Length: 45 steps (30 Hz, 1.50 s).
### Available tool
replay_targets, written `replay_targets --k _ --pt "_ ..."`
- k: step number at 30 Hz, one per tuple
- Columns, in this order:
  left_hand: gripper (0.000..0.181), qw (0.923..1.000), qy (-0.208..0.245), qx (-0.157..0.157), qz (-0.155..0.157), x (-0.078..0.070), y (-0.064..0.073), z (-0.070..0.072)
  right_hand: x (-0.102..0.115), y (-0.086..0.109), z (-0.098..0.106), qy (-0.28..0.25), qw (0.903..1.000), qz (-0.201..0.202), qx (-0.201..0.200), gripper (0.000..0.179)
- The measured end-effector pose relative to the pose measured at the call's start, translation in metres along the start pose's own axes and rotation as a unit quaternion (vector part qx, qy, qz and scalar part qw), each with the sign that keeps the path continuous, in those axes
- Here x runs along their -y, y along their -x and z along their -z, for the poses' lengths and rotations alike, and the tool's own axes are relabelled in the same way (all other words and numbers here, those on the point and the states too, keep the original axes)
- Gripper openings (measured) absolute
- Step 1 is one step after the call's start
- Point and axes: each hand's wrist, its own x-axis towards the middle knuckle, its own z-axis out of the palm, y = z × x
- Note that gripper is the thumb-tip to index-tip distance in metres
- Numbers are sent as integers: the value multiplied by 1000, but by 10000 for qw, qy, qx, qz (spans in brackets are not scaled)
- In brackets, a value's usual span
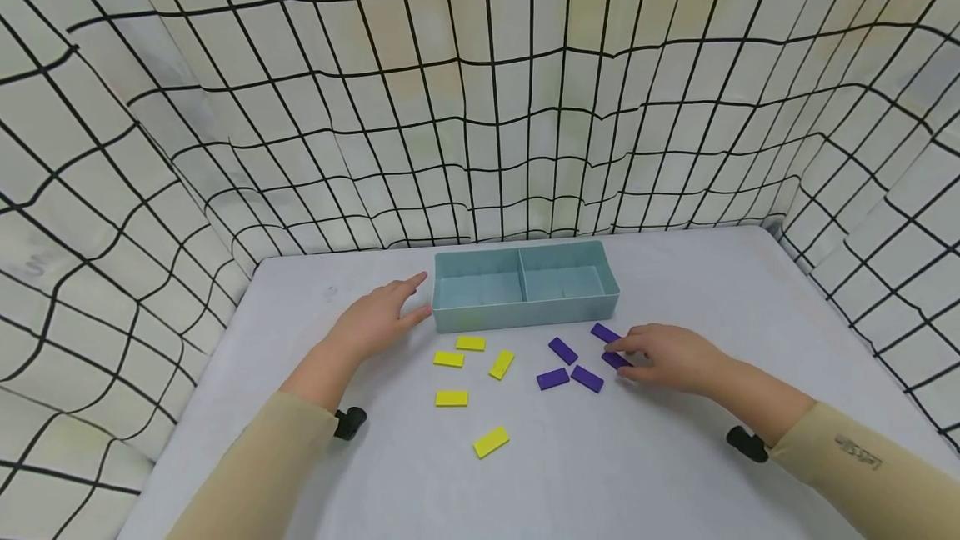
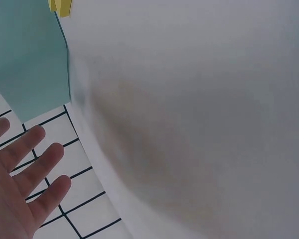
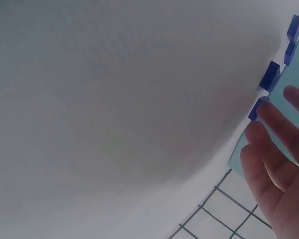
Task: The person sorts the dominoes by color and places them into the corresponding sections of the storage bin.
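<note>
A light blue box [image 1: 525, 312] with two compartments stands at the back of the table. Beside its left end is my left hand [image 1: 378, 319], fingers spread, thumb close to the box wall; the left wrist view also shows these fingers [image 2: 51, 158] extended and holding nothing. My right hand [image 1: 671, 357] reaches over the purple blocks in front of the box's right end. One purple block [image 1: 617, 360] lies between its thumb and index finger, and another purple block [image 1: 604, 332] is just beyond. In the right wrist view the fingers [image 3: 269, 172] look loosely extended; contact with a block cannot be told.
More purple blocks, such as this purple block [image 1: 553, 379], lie left of my right hand. Several yellow blocks, one being the nearest yellow block [image 1: 491, 442], are scattered in front of the box's left half. Black-lined white netting [image 1: 495, 107] encloses the white table [image 1: 600, 473].
</note>
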Motion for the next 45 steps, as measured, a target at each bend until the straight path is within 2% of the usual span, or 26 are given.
replay_targets --k 5,9,14,23,32,38,45 --pt "74 9996 254 126 4 -4 -5 -4 1 -3 -2 98 9999 40 75 35" --pt "73 9979 605 193 142 -5 -9 -8 2 -5 -4 199 9997 41 128 37" --pt "71 9930 1101 336 272 -6 -12 -12 3 -7 -5 215 9995 6 216 39" --pt "72 9834 1680 524 444 -5 -13 -19 6 -10 -5 255 9994 -2 240 39" --pt "74 9789 1893 587 488 -4 -13 -22 6 -9 -6 235 9995 45 195 38" --pt "75 9732 2141 700 469 -1 -15 -22 4 -7 -5 143 9997 21 196 37" --pt "79 9695 2261 811 495 3 -18 -23 0 -6 -5 233 9995 167 102 34"
